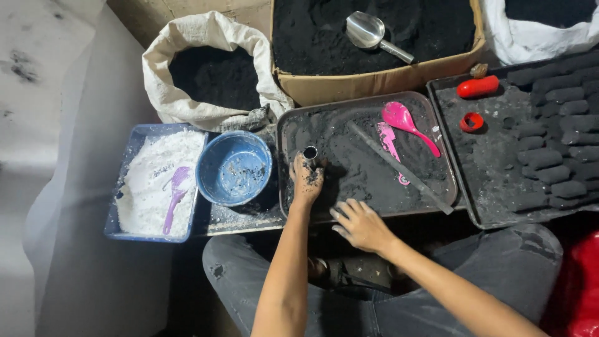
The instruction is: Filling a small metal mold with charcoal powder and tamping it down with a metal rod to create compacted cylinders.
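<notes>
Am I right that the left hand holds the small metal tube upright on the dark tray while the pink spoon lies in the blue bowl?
Not quite: the head view shows the pink spoon lying on the dark tray, not in the blue bowl. The left hand does hold the metal tube upright there.

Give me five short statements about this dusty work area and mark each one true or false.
1. The left hand grips a small metal tube. True.
2. The right hand holds the pink spoon. False: the spoon lies untouched on the middle tray.
3. The blue bowl is full of white powder. False: it holds only scraps.
4. A metal scoop lies in the cardboard box.
True.
5. A purple spoon lies in the white powder. True.
</notes>
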